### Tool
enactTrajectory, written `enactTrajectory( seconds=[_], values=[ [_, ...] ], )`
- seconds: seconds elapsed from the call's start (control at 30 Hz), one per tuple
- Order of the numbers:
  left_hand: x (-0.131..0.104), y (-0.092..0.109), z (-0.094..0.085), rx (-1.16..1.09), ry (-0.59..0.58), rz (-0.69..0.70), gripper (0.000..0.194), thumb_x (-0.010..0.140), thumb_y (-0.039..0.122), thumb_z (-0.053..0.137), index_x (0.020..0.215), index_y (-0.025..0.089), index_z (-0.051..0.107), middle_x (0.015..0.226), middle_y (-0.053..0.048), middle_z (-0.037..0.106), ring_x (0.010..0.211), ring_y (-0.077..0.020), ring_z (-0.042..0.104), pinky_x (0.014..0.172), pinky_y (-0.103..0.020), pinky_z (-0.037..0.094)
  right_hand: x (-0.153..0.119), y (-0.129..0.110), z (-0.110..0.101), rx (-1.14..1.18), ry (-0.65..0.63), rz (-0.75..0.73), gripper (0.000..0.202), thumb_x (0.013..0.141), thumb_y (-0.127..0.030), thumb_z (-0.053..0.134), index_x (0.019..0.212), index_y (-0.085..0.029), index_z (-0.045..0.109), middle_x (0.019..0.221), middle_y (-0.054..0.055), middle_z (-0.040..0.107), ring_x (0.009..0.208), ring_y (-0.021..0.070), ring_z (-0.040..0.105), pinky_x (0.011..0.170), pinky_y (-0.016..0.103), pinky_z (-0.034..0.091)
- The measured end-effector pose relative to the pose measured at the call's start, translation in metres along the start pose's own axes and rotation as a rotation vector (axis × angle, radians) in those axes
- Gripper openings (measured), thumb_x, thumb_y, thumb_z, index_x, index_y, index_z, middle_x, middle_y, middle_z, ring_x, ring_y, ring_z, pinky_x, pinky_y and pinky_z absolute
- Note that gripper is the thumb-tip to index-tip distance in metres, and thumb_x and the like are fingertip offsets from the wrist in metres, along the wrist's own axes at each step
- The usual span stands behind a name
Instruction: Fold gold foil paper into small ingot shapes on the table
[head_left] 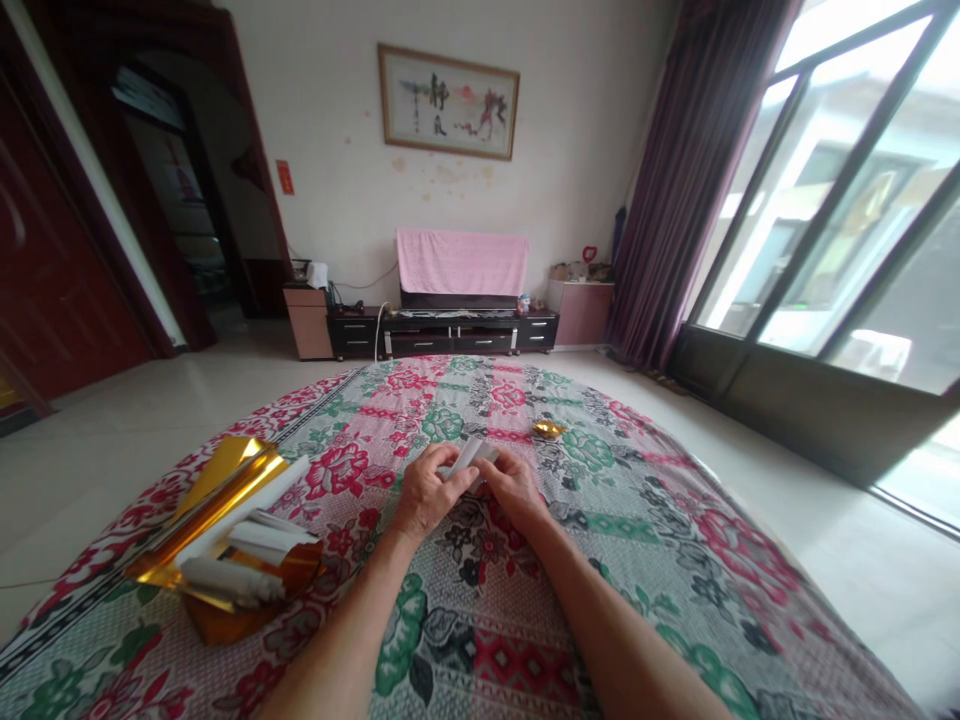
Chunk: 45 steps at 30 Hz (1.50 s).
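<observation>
Between my two hands, above the middle of the flowered cloth, is a small folded piece of paper [474, 452], pale grey-white on the side facing me. My left hand [430, 490] pinches its left part, thumb laid across the front. On the right side, my right hand [514, 484] grips the paper with thumb and fingers. The fingers partly cover its lower edge. Beyond my right hand a small folded gold paper piece [549, 428] rests on the cloth. To the left lies a pile of gold foil paper [238, 492], some sheets curled with their white backs showing.
A flowered cloth [645, 560] covers the round table. Farther back, a low black cabinet [450, 335] stands by the wall, with a pink cloth [463, 262] draped over something on it. Purple curtains [690, 180] and large windows are on the right; a doorway is at left.
</observation>
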<state>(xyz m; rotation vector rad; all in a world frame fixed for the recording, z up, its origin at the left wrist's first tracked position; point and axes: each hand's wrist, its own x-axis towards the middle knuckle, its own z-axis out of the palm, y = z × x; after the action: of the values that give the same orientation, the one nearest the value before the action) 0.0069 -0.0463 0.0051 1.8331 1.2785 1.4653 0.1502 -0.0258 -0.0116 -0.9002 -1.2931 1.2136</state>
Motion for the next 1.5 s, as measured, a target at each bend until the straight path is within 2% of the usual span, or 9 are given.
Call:
enactTrajectory(
  seconds=[0.13,0.27,0.33,0.47,0.67,0.8,1.0,1.27,1.5],
  values=[
    [0.002,-0.007,0.001,-0.015,0.035,-0.062,0.026,0.071,0.033,0.062,0.090,0.016,0.067,0.094,-0.006,0.066,0.082,-0.0171,0.061,0.069,-0.023,0.049,0.000,0.000,0.000,-0.021,-0.008,-0.036,0.020,0.069,-0.035,0.063,0.077,-0.017,0.061,0.065,-0.002,0.059,0.055,0.0108,0.051,0.052,0.021,0.041],
    [0.004,-0.015,0.000,-0.127,-0.002,-0.202,0.026,0.071,0.038,0.060,0.081,0.014,0.066,0.070,-0.001,0.065,0.066,-0.0147,0.059,0.060,-0.021,0.046,-0.001,0.000,0.001,0.035,-0.024,-0.012,0.021,0.069,-0.035,0.061,0.080,-0.017,0.062,0.066,-0.002,0.061,0.058,0.0126,0.053,0.055,0.023,0.043],
    [0.005,-0.018,0.000,-0.167,-0.008,-0.228,0.026,0.071,0.039,0.060,0.076,0.014,0.066,0.063,0.001,0.062,0.060,-0.0130,0.056,0.056,-0.020,0.043,-0.001,0.000,0.001,0.036,-0.021,-0.008,0.021,0.069,-0.035,0.060,0.081,-0.018,0.063,0.067,-0.002,0.062,0.059,0.0135,0.054,0.056,0.024,0.044],
    [0.005,-0.023,0.001,-0.210,0.016,-0.252,0.027,0.070,0.039,0.061,0.077,0.014,0.066,0.063,0.002,0.062,0.060,-0.0130,0.056,0.055,-0.020,0.044,0.000,0.000,0.000,0.021,-0.035,-0.010,0.020,0.069,-0.035,0.059,0.081,-0.018,0.063,0.070,-0.002,0.063,0.062,0.0148,0.056,0.059,0.025,0.045],
    [0.006,-0.021,0.002,-0.343,0.027,-0.379,0.033,0.067,0.039,0.062,0.089,0.014,0.065,0.072,-0.001,0.066,0.062,-0.0153,0.059,0.053,-0.023,0.048,0.000,-0.001,-0.001,-0.011,-0.066,-0.010,0.022,0.070,-0.035,0.058,0.085,-0.019,0.062,0.074,-0.002,0.063,0.064,0.0141,0.056,0.059,0.024,0.045],
    [0.006,-0.021,0.004,-0.359,0.003,-0.372,0.030,0.066,0.038,0.064,0.085,0.015,0.065,0.072,-0.001,0.067,0.063,-0.0155,0.060,0.055,-0.023,0.049,-0.001,-0.005,0.001,0.010,-0.050,-0.014,0.025,0.067,-0.033,0.062,0.089,-0.020,0.059,0.074,-0.003,0.062,0.064,0.0137,0.056,0.058,0.023,0.045],
    [0.005,-0.027,0.007,-0.305,-0.025,-0.300,0.032,0.066,0.036,0.064,0.090,0.015,0.066,0.077,-0.002,0.069,0.069,-0.0163,0.062,0.061,-0.023,0.049,-0.003,-0.006,0.004,0.055,0.058,0.056,0.045,0.062,-0.034,0.068,0.102,-0.020,0.053,0.074,-0.003,0.061,0.062,0.0129,0.055,0.056,0.023,0.044],
    [0.005,-0.019,0.008,-0.297,-0.071,-0.292,0.037,0.065,0.031,0.064,0.098,0.015,0.062,0.087,-0.006,0.069,0.077,-0.0188,0.064,0.065,-0.024,0.049,-0.002,-0.005,0.002,0.026,0.075,0.082,0.042,0.062,-0.033,0.068,0.100,-0.021,0.056,0.070,-0.003,0.060,0.057,0.0119,0.052,0.053,0.023,0.043],
    [0.004,-0.013,0.008,-0.335,-0.116,-0.281,0.032,0.064,0.028,0.065,0.094,0.016,0.061,0.082,-0.003,0.068,0.073,-0.0172,0.063,0.063,-0.024,0.049,-0.001,-0.002,0.001,-0.029,0.057,0.056,0.040,0.061,-0.033,0.069,0.098,-0.021,0.057,0.069,-0.003,0.060,0.057,0.0121,0.052,0.054,0.024,0.043]
  ],
)
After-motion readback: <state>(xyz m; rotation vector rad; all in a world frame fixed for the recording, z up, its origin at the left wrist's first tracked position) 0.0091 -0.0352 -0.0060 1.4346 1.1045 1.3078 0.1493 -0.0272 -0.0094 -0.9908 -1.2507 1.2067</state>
